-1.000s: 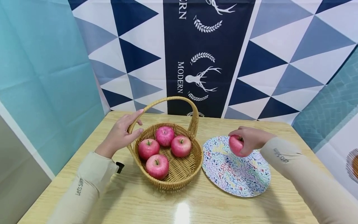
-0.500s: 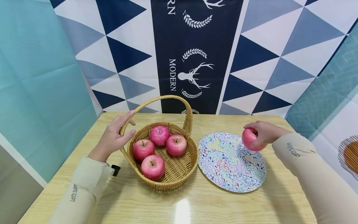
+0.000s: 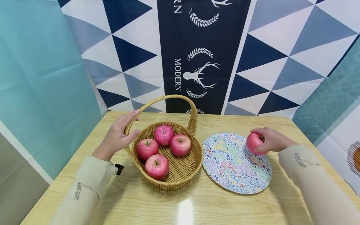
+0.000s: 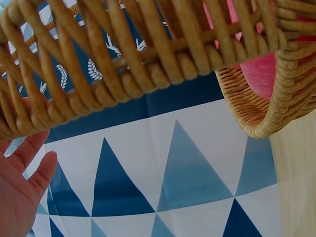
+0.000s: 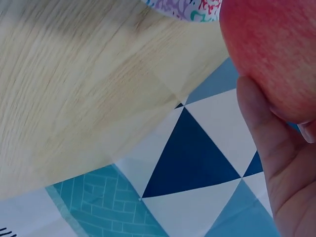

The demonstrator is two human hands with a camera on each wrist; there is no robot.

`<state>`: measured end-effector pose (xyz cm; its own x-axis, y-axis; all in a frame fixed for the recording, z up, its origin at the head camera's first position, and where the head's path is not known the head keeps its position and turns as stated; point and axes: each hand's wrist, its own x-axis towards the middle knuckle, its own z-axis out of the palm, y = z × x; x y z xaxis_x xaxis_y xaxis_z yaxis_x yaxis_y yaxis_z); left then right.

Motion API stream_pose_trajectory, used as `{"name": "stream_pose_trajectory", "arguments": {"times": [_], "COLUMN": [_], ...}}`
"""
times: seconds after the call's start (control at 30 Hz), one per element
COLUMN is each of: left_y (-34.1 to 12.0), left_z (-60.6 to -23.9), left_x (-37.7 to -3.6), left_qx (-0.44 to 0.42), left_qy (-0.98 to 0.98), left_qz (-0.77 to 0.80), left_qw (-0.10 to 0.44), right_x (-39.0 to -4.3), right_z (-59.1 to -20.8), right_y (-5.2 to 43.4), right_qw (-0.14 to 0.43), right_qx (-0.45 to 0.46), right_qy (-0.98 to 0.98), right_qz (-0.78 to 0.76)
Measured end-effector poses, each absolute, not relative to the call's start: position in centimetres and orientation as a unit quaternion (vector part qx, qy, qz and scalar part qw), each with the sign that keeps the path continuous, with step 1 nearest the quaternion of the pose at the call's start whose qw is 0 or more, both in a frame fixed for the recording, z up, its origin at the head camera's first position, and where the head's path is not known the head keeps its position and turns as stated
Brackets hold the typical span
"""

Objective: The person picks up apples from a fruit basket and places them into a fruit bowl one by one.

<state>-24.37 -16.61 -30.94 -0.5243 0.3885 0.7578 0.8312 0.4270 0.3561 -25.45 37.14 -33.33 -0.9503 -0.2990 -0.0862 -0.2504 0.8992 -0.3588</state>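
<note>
1. Our right hand (image 3: 270, 140) curls its fingers round a red apple (image 3: 254, 142), holding it at the far right edge of the patterned plate (image 3: 233, 168); in the head view the apple sits low over the rim, and we cannot tell whether it touches the plate.
2. In the right wrist view, the same apple (image 5: 271, 54) fills the upper right corner with a finger (image 5: 261, 133) pressed against its skin, and a sliver of the plate's rim (image 5: 187, 10) shows just beside it over the wooden table (image 5: 74, 89).
3. Our left hand (image 3: 119, 136) rests on the wicker basket (image 3: 180, 175) where the handle (image 3: 166, 98) meets the rim on the left; the thumb lies along the rim and the fingers lie on the handle, loosely bent, so we grasp the weave lightly.
4. The left wrist view shows the woven handle (image 4: 123, 64) close overhead, with our fingertips (image 4: 29, 163) relaxed just below it.
5. Four more red apples (image 3: 164, 143) lie together inside the basket, touching one another.
6. Basket and plate stand side by side on the table, nearly touching.
</note>
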Motion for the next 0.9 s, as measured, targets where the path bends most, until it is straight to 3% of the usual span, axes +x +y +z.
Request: {"name": "stream_pose_trajectory", "arguments": {"times": [0.2,0.9], "left_y": [-16.6,-16.4], "left_z": [-31.1,-31.0], "left_x": [-24.4,-24.3], "left_qx": [-0.383,-0.383], "left_qy": [-0.792,-0.789], "left_qz": [-0.370,-0.371], "left_qw": [0.299,0.305], "right_x": [-25.5,-24.5], "right_z": [-33.7,-36.3], "right_y": [36.7,37.2], "right_qw": [0.095,0.079], "right_qx": [-0.146,-0.136], "right_qy": [0.974,0.976], "right_qz": [-0.144,-0.153]}}
